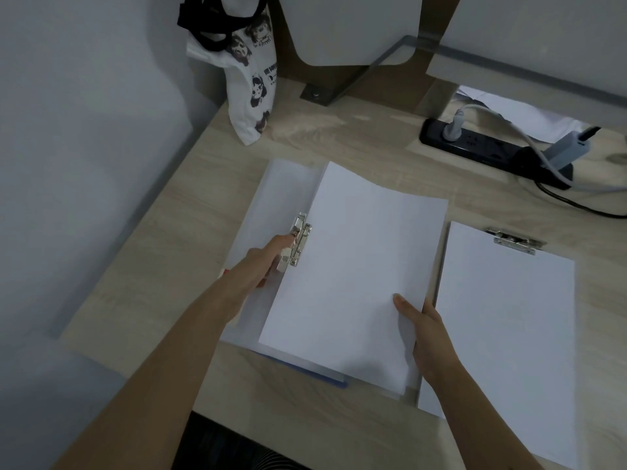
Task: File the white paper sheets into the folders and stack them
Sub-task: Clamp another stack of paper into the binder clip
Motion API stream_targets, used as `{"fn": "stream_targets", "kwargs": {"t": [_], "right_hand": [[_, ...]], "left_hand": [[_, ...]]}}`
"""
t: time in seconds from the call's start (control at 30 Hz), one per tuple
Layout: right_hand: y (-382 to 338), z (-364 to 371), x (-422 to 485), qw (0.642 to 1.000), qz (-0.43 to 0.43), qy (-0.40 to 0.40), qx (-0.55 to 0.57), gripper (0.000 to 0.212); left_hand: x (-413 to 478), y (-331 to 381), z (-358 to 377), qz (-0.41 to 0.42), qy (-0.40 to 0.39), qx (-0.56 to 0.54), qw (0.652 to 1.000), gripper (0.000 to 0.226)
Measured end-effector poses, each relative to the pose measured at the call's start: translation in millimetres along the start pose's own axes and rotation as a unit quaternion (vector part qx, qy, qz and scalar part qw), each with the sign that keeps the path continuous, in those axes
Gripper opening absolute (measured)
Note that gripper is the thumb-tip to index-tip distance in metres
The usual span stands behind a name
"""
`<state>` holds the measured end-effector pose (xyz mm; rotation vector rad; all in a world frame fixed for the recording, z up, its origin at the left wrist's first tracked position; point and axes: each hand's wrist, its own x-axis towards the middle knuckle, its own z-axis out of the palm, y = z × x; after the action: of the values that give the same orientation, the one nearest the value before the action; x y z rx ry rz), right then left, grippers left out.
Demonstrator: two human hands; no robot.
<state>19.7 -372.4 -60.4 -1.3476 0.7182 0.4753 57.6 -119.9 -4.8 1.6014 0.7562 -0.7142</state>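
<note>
1. Near the desk's (339, 137) front edge lies the open folder (271, 198); its metal clip (298, 239) is pinched by the left hand (271, 256).
2. Right hand (427, 334) grips the white paper sheets (353, 266) at their right edge — filing step, I judge.
3. Next: seat the left edge under the clip. A second folder (502, 317) lies toward the right edge — already clipped, apparently.

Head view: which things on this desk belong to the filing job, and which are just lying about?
Part of the job:
- open folder with metal clip, worked by the left hand
- white paper sheets, gripped by the right hand
- second folder, sheets clipped at its top

Just lying about:
- printed tote bag
- black power strip with plugs and cables
</note>
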Motion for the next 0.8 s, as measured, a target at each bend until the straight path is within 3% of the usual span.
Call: {"fn": "stream_targets", "kwargs": {"t": [0.13, 0.37, 0.53, 0.7, 0.8], "right_hand": [[-1, -1, -2, 1.000, -0.004, -0.001, -0.003, 0.025], [-3, 0, -4, 1.000, 0.000, 0.001, 0.001, 0.023], [-2, -1, -2, 1.000, 0.002, 0.003, 0.007, 0.025], [-4, -2, -3, 1.000, 0.005, -0.009, 0.009, 0.020], [-5, -1, 0, 0.999, -0.001, 0.009, -0.047, 0.037]], "left_hand": [[2, -12, -4, -0.022, -0.046, -0.045, 0.998, 0.041], [1, -27, -2, 0.090, -0.003, -0.022, 0.996, 0.021], [4, -28, 2, 0.146, 0.054, 0.041, 0.987, 0.016], [6, -34, -2, 0.155, 0.039, 0.054, 0.986, 0.014], [5, -34, -1, 0.155, 0.027, 0.032, 0.987, 0.015]]}}
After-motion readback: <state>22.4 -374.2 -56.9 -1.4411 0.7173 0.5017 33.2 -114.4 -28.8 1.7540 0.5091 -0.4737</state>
